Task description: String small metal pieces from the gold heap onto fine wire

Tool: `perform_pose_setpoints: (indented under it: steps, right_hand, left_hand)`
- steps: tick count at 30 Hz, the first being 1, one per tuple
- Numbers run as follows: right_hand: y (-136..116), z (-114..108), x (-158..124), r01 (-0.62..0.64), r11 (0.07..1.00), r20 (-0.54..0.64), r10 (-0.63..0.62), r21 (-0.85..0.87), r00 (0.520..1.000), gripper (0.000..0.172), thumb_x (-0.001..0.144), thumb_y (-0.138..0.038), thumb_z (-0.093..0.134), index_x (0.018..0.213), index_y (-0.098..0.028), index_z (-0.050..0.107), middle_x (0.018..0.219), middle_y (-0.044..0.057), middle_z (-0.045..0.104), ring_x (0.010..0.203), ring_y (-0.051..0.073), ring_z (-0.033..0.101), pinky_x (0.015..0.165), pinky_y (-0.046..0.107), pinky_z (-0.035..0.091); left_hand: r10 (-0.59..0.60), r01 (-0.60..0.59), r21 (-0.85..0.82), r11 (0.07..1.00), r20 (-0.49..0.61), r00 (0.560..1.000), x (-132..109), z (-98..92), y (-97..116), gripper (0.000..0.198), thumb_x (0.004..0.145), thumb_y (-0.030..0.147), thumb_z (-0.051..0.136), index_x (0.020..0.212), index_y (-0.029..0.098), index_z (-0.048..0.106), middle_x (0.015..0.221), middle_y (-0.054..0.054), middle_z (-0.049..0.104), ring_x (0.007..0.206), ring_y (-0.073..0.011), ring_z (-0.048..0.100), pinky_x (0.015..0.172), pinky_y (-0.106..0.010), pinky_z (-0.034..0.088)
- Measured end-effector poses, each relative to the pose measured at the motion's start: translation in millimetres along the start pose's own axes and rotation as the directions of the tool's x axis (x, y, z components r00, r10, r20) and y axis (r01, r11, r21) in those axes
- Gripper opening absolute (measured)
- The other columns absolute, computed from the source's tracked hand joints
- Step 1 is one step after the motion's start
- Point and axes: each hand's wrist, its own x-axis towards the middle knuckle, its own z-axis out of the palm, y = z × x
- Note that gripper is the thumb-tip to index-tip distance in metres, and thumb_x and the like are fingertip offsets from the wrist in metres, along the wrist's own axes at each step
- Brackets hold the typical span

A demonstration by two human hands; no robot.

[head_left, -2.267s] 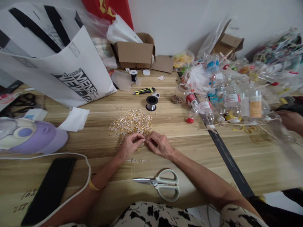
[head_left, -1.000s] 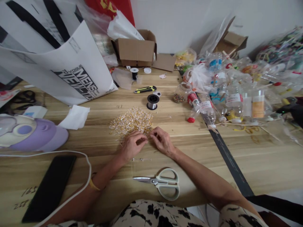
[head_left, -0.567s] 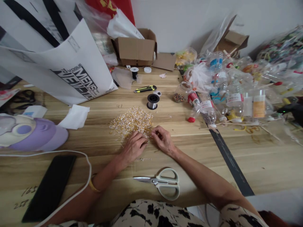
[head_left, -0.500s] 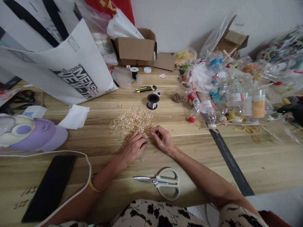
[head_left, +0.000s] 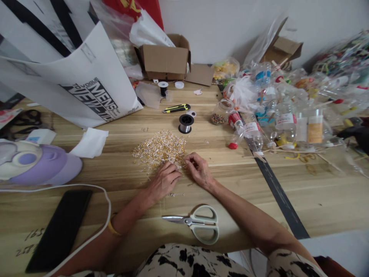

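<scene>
A heap of small gold and silver beads (head_left: 161,148) lies on the wooden table (head_left: 230,181). At its near edge my left hand (head_left: 165,179) is closed, fingertips curled down; what they pinch is too small to name. My right hand (head_left: 198,168) faces it from the right, thumb and index finger pressed together beside the heap; anything between them cannot be made out. A short silver chain (head_left: 175,194) lies below my left hand, with a thin thread near it. Closer to me rest scissors (head_left: 191,221) with pale green handles, blades pointing left.
Behind the heap are a wire spool (head_left: 186,124) and a yellow-black utility knife (head_left: 176,108). Plastic bottles (head_left: 284,119) and a jar of beads (head_left: 220,113) crowd the right. A black phone (head_left: 60,231), a white cable (head_left: 103,192) and a large paper bag (head_left: 86,80) occupy the left.
My left hand has shifted very slightly, its fingers a little lower and to the right. My right hand stays nearly where it was, still pinched.
</scene>
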Motion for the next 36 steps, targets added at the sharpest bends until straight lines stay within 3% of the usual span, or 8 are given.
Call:
perform_pose_setpoints:
  steps: [19,36]
  right_hand:
    - [0.8,-1.1,1.8,-0.038,0.998,-0.008,0.038,0.041,0.999,0.013,0.09,-0.027,0.051,0.084,-0.018,0.057,0.075,0.002,0.058,0.063,0.013,0.051,0.056,0.024,0.041]
    - [1.6,-2.6,4.3,-0.13,0.987,0.0,0.131,0.095,0.991,0.016,0.088,-0.032,0.053,0.083,-0.017,0.058,0.075,0.002,0.062,0.061,0.012,0.053,0.055,0.023,0.043]
  left_hand:
    - [0.051,-0.042,-0.096,0.994,0.084,0.995,1.9,-5.0,1.7,0.026,0.089,0.009,0.05,0.096,0.021,0.073,0.086,-0.006,0.058,0.091,-0.0195,0.047,0.078,-0.033,0.046]
    - [0.067,-0.061,-0.056,0.997,0.117,0.991,5.7,-8.2,1.6,0.025,0.09,0.011,0.049,0.096,0.021,0.072,0.085,-0.007,0.059,0.089,-0.0199,0.048,0.078,-0.033,0.046]
